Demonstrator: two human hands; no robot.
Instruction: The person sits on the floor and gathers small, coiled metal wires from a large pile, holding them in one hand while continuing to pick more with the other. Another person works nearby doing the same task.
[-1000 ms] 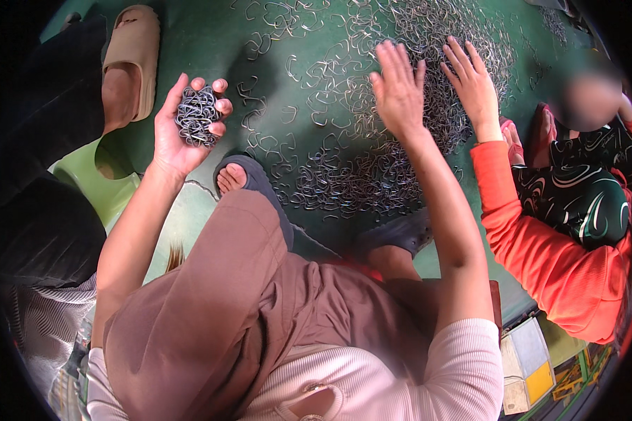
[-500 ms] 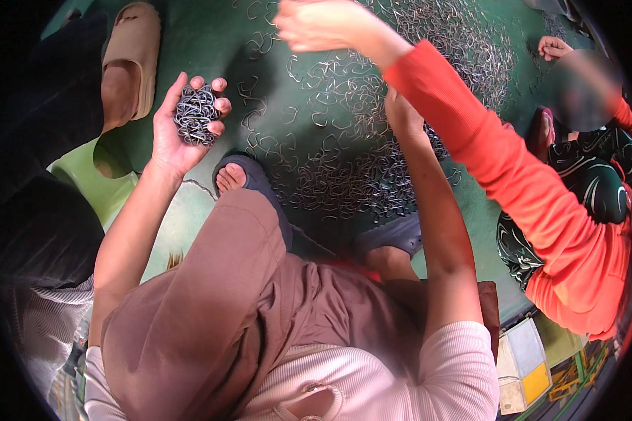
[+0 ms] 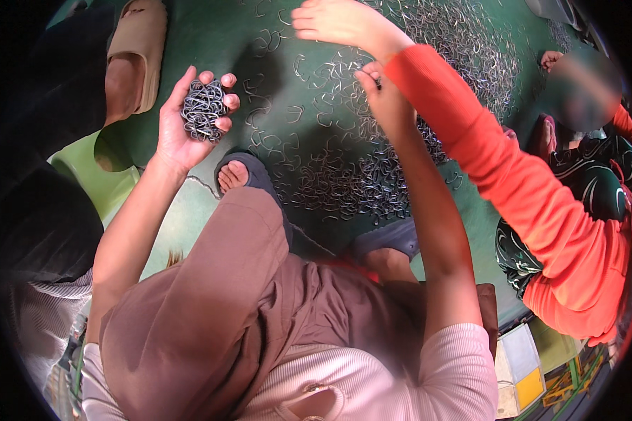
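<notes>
My left hand [image 3: 182, 130] is turned palm up, its fingers curled round a clump of bent metal wire hooks [image 3: 203, 111]. To the right, over the scattered pile of similar hooks [image 3: 379, 179], is my right hand [image 3: 390, 98], partly behind a co-worker's red sleeve. Its thumb and forefinger are curled together; whatever lies between them is too small to make out. The co-worker's hand [image 3: 337, 21] reaches across just beyond it, above the green floor.
The co-worker's red-sleeved arm [image 3: 470, 126] crosses in from the right. Another person's hand [image 3: 551, 59] is at the far right. My sandalled foot [image 3: 235, 175] stands beside the hooks. A light green stool [image 3: 95, 175] and a person's tan slide [image 3: 144, 49] are at the left.
My right hand has moved farther forward and left, so its fingers now show past the red sleeve. The co-worker's hand has shifted slightly right. My left hand keeps its clump, moving slightly right.
</notes>
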